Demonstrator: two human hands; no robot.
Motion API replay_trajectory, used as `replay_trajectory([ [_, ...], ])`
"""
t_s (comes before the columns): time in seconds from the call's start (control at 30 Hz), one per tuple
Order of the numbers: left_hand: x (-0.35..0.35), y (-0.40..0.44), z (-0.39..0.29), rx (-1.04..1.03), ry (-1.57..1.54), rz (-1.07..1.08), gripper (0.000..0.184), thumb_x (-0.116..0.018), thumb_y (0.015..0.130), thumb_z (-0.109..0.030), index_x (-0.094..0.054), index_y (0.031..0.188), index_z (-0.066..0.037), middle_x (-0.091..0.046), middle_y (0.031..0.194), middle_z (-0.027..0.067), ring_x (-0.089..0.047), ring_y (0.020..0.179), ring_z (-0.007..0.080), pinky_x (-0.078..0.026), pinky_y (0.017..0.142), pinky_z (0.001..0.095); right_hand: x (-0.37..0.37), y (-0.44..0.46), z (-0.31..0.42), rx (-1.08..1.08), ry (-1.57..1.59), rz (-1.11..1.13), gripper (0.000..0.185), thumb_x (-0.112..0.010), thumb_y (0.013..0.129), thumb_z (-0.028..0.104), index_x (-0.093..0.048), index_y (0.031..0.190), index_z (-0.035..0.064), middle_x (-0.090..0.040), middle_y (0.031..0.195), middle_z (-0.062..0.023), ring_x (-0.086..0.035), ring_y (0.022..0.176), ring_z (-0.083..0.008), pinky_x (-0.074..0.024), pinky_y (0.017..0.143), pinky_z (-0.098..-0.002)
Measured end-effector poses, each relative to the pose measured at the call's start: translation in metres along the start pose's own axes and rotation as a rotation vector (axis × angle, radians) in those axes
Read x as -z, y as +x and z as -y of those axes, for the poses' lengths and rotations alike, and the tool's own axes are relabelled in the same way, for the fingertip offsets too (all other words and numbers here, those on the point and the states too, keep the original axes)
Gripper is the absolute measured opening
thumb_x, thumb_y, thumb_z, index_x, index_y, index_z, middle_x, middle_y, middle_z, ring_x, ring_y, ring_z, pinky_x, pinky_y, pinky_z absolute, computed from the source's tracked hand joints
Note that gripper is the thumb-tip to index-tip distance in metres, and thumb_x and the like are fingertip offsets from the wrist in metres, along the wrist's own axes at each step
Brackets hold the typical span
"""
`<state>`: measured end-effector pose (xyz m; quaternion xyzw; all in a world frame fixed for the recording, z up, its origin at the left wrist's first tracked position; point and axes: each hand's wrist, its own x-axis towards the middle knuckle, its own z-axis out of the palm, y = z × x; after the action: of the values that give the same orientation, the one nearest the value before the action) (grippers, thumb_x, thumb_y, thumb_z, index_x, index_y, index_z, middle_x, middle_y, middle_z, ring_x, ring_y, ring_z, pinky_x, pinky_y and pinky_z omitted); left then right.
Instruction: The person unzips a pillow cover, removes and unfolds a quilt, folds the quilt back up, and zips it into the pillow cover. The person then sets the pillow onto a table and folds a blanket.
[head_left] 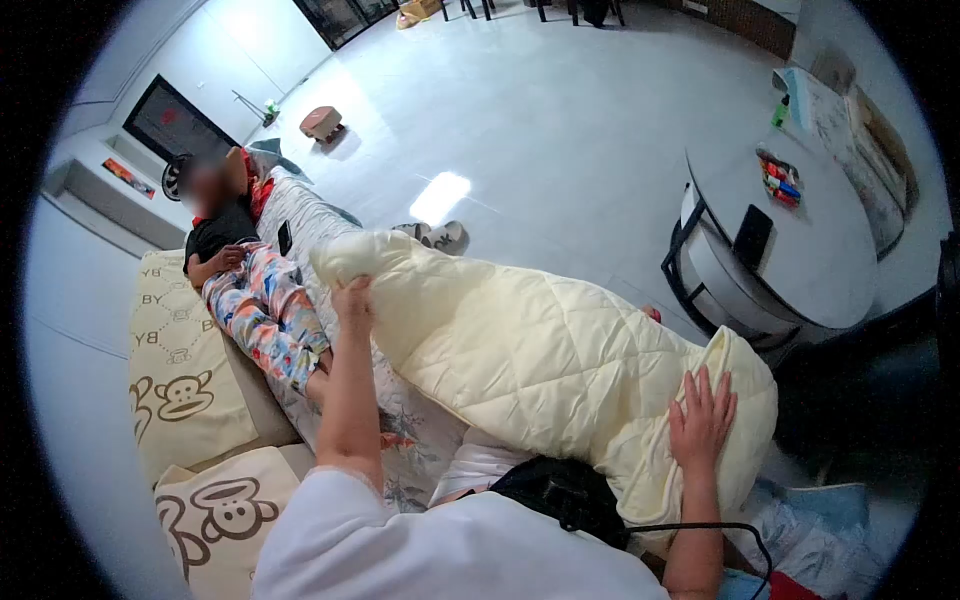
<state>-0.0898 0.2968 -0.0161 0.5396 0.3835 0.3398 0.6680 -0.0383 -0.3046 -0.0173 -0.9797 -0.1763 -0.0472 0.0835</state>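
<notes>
A pale yellow quilted comforter stretches across the seat in front of me, bunched into a long folded roll. My left hand is closed on its far left end, with the fingers partly hidden by the fabric. At the other end, my right hand lies flat on top with its fingers spread. Under the comforter, a floral cover is spread over the sofa seat.
Another person reclines at the sofa's far end, beside a phone. Monkey-print backrests line the left. Slippers and a stool are on the floor. A round table at right holds a dark phone and colourful packets.
</notes>
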Motion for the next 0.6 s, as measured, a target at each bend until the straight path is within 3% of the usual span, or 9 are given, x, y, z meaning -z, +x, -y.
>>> replay_trajectory([
  [0.1,-0.062,-0.086,-0.021,-0.247,0.158,0.366,0.037,-0.062,0.070,0.006,-0.062,0.106,-0.004,-0.065,0.102,0.0069,-0.062,0.092,0.0205,-0.049,0.080,0.0316,0.002,0.004,0.002,-0.002,-0.020,0.021,0.051,-0.055,0.087,0.035,-0.050,0.132,0.0113,-0.036,0.145,-0.0100,-0.020,0.138,-0.0394,-0.0144,0.111,-0.0545],
  [0.17,-0.055,-0.120,-0.014,-0.550,0.714,0.849,0.043,-0.061,0.070,0.006,-0.059,0.111,-0.004,-0.063,0.111,0.0069,-0.057,0.106,0.0238,-0.043,0.093,0.0353,0.003,0.006,0.002,0.005,0.009,0.029,0.051,-0.056,0.086,0.033,-0.050,0.132,0.0112,-0.036,0.145,-0.0103,-0.020,0.138,-0.0395,-0.0143,0.111,-0.0540],
  [0.23,-0.052,-0.158,0.002,-0.426,0.849,1.160,0.046,-0.060,0.067,0.008,-0.058,0.112,-0.003,-0.059,0.122,0.0083,-0.048,0.120,0.0259,-0.032,0.105,0.0364,0.004,0.005,0.003,-0.005,0.014,0.032,0.051,-0.056,0.086,0.033,-0.050,0.132,0.0113,-0.036,0.145,-0.0102,-0.020,0.138,-0.0395,-0.0141,0.111,-0.0540],
  [0.3,-0.055,-0.186,0.012,-0.491,0.754,1.471,0.031,-0.070,0.077,-0.005,-0.060,0.107,-0.005,-0.055,0.129,0.0083,-0.047,0.123,0.0241,-0.028,0.109,0.0351,0.003,0.004,0.002,-0.021,0.021,0.034,0.051,-0.057,0.086,0.032,-0.050,0.132,0.0114,-0.036,0.145,-0.0102,-0.019,0.138,-0.0395,-0.0140,0.111,-0.0540],
  [0.33,-0.060,-0.188,0.003,-0.493,0.753,1.476,0.031,-0.070,0.077,-0.005,-0.060,0.107,-0.005,-0.055,0.129,0.0083,-0.047,0.123,0.0241,-0.028,0.109,0.0351,0.003,0.004,0.002,-0.013,0.011,0.037,0.051,-0.057,0.086,0.033,-0.050,0.132,0.0115,-0.036,0.145,-0.0102,-0.019,0.138,-0.0395,-0.0139,0.111,-0.0540],
  [0.4,-0.068,-0.181,-0.017,0.150,0.658,1.475,0.026,-0.067,0.083,-0.014,-0.059,0.104,-0.002,-0.056,0.129,0.0089,-0.043,0.128,0.0253,-0.022,0.112,0.0354,0.003,0.004,0.002,-0.014,-0.002,0.042,0.051,-0.057,0.086,0.033,-0.050,0.132,0.0116,-0.036,0.145,-0.0103,-0.019,0.138,-0.0395,-0.0138,0.111,-0.0540],
  [0.47,-0.055,-0.126,0.017,0.281,0.510,1.198,0.031,-0.058,0.091,-0.027,-0.059,0.106,0.000,-0.065,0.110,0.0144,-0.060,0.106,0.0225,-0.042,0.096,0.0352,0.004,0.005,0.002,0.009,0.001,0.034,0.053,-0.057,0.085,0.034,-0.049,0.132,0.0114,-0.036,0.145,-0.0109,-0.019,0.138,-0.0397,-0.0132,0.112,-0.0542],
  [0.53,-0.074,-0.097,0.032,0.077,0.984,0.836,0.045,-0.055,0.090,-0.043,-0.060,0.104,-0.001,-0.067,0.096,0.0126,-0.064,0.090,0.0200,-0.049,0.079,0.0357,0.002,0.002,0.002,0.012,-0.008,0.027,0.053,-0.057,0.085,0.034,-0.049,0.132,0.0113,-0.036,0.145,-0.0112,-0.019,0.138,-0.0399,-0.0128,0.112,-0.0544],
  [0.6,-0.069,-0.061,0.063,-0.036,1.196,0.858,0.051,-0.055,0.087,-0.052,-0.061,0.099,-0.003,-0.065,0.089,0.0094,-0.062,0.081,0.0184,-0.048,0.074,0.0353,0.003,0.003,0.003,0.010,0.001,0.022,0.053,-0.056,0.086,0.035,-0.048,0.133,0.0112,-0.037,0.144,-0.0116,-0.018,0.138,-0.0402,-0.0118,0.112,-0.0548],
])
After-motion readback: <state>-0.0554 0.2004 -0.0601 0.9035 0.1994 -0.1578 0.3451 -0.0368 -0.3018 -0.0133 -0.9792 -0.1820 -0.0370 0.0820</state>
